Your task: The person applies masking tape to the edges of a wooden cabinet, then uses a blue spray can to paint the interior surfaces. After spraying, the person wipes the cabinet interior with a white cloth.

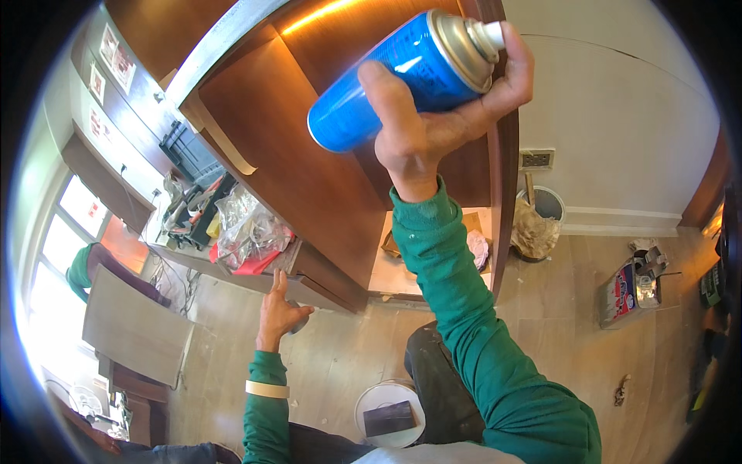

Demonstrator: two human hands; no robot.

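Note:
My right hand (433, 127) is raised, wrapped around a blue spray can (386, 89). The can lies tilted, its silver top to the upper right, and my index finger reaches its white nozzle (489, 36). Behind it stands a brown wooden cabinet (282, 116) with open compartments and a lit strip (317, 15) at the top. Lower and to the left, my left hand (280, 313) is beside the cabinet's lower front, two fingers pointing up and the thumb out. A small dark grey thing (299, 326) shows under that thumb; I cannot make out its kind.
Clear plastic bags (243, 224) and tools lie on the low counter at left. A white bucket lid (413, 402) bearing a dark flat block (389, 419) is near my legs. Right of the cabinet are a bucket (550, 205) and a metal can (622, 298). Another person (108, 271) bends at far left.

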